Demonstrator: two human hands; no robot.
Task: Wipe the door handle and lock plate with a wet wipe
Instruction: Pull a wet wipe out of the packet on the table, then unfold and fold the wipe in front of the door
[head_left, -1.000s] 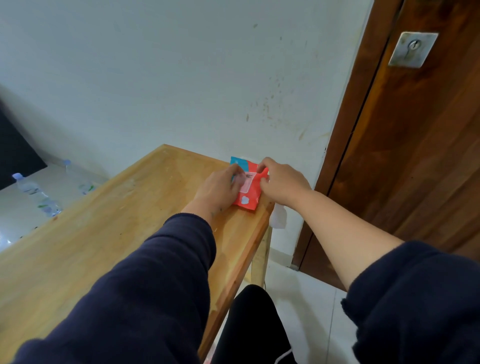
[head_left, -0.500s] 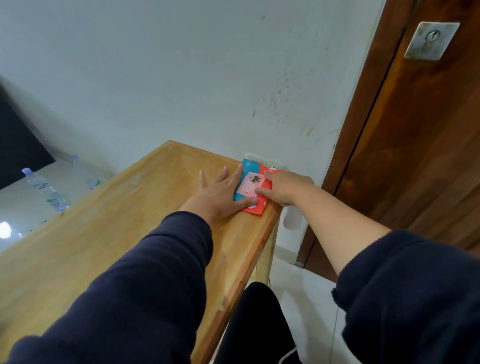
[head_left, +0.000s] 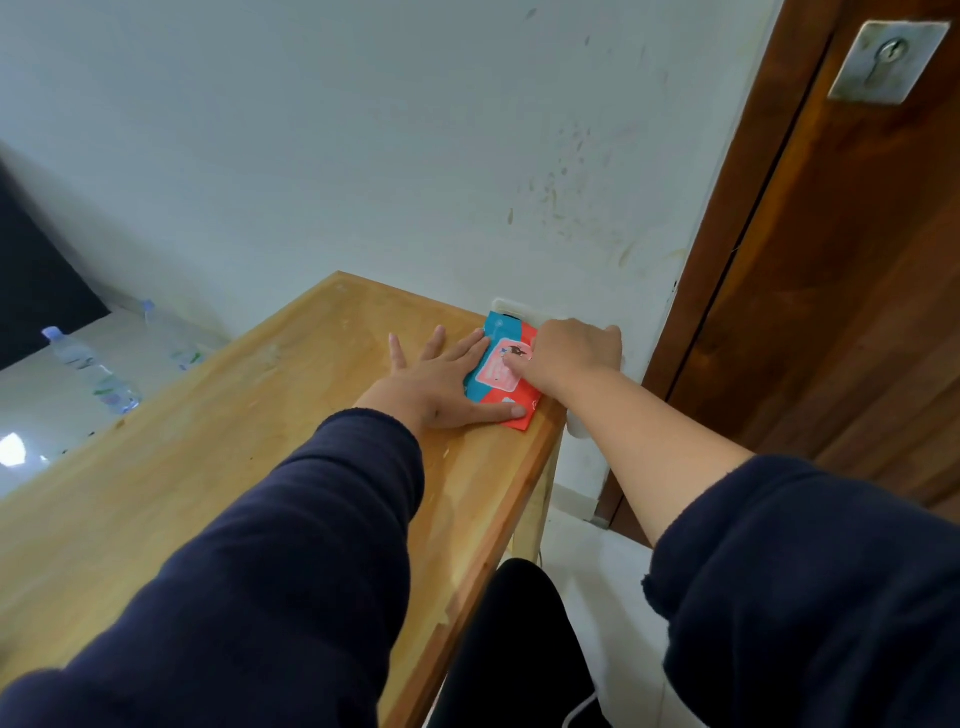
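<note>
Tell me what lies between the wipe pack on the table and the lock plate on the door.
In the head view, between the wipe pack and the lock plate lie the right hand, scuffed white wall and the brown door frame.

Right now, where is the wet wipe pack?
On the wooden table's far right corner against the wall, pinned between the left hand and right hand.

The person wears a dark navy, soft-knit top with long sleeves. The left sleeve (head_left: 291, 561) reaches the wrist behind the left hand (head_left: 441, 387). The right sleeve (head_left: 810, 587) is pushed up, its rolled edge well behind the right hand (head_left: 566, 356), baring the forearm. Black trousers (head_left: 514, 649) show below.
</note>
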